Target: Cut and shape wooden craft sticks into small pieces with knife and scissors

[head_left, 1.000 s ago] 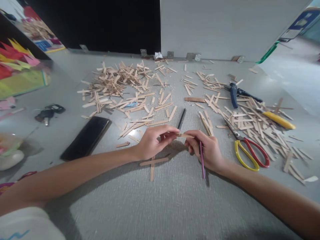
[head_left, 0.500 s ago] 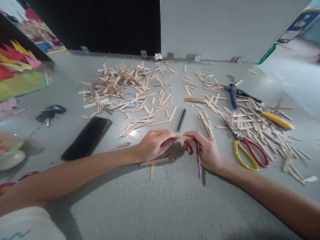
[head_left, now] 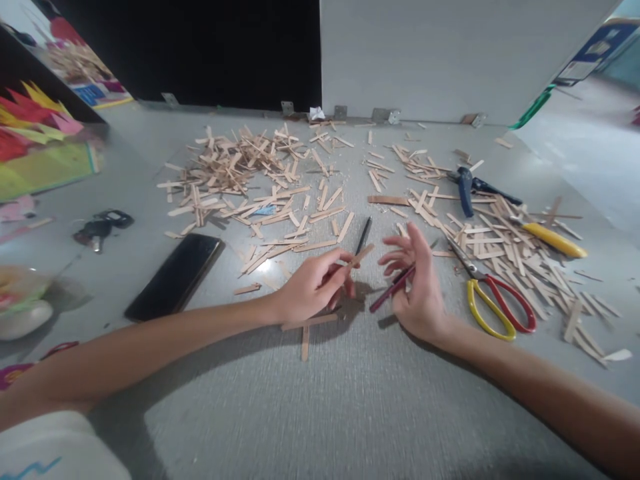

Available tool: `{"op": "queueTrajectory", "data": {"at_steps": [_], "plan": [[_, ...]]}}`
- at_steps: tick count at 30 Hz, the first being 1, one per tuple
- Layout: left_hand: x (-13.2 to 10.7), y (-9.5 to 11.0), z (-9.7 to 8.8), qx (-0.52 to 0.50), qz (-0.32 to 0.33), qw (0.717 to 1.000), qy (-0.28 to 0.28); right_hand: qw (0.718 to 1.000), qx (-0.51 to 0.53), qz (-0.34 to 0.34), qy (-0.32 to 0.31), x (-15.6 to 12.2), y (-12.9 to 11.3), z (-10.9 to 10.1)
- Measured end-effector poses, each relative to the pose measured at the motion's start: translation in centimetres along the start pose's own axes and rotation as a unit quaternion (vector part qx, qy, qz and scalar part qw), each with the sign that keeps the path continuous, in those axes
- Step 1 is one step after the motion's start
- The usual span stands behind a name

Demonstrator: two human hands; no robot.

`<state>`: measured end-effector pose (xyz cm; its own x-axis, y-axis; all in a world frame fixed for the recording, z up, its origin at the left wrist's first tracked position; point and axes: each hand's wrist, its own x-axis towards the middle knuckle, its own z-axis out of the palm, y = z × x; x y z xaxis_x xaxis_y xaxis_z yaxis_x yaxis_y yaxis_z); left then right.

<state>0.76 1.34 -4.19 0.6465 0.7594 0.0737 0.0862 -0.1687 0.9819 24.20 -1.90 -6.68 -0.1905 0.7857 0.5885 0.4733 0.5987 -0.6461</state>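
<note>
My left hand (head_left: pixel 320 280) is closed, pinching a wooden craft stick (head_left: pixel 362 256) between thumb and fingers, its free end pointing up to the right. Facing it, my right hand (head_left: pixel 416 287) has its fingers loosely spread while a slim purple pen or pencil (head_left: pixel 391 289) rests held across it near the thumb; its exact kind is unclear. Below my left wrist, crossed wooden sticks (head_left: pixel 305 340) lie on the grey table, partly hidden by the hand. A black pen (head_left: pixel 366 232) lies just beyond the held stick.
Loose craft sticks (head_left: pixel 230 160) are heaped at the back left, with more at right (head_left: pixel 515 253). Scissors (head_left: pixel 495 307), dark-handled pliers (head_left: pixel 466 190) and a yellow-handled tool (head_left: pixel 555 240) lie at right. A phone (head_left: pixel 175 277) and keys (head_left: pixel 100 230) are at left.
My hands have moved apart. The right one has let go of the stick and spread its fingers, and the purple pen or pencil has swung from upright to slanting. The left keeps the stick.
</note>
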Motion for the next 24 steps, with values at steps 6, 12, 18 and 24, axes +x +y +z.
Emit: {"op": "queueTrajectory", "data": {"at_steps": [6, 12, 18, 24], "plan": [[-0.8, 3.2, 0.0, -0.087, -0.018, 0.996, 0.005, 0.991, 0.095, 0.099, 0.004, 1.7, -2.6, -1.5], [-1.7, 5.3, 0.2, -0.058, 0.013, 0.998, 0.024, 0.991, 0.01, 0.108, -0.082, 2.6, -6.5, -4.2], [-2.6, 6.2, 0.4, -0.021, 0.022, 0.999, 0.027, 0.985, -0.096, 0.037, -0.137, 2.9, -9.0, -5.3], [-3.0, 6.2, 0.7, 0.056, 0.037, 0.998, 0.014, 0.985, -0.125, -0.038, -0.111, 2.0, -9.3, -4.9]]}}
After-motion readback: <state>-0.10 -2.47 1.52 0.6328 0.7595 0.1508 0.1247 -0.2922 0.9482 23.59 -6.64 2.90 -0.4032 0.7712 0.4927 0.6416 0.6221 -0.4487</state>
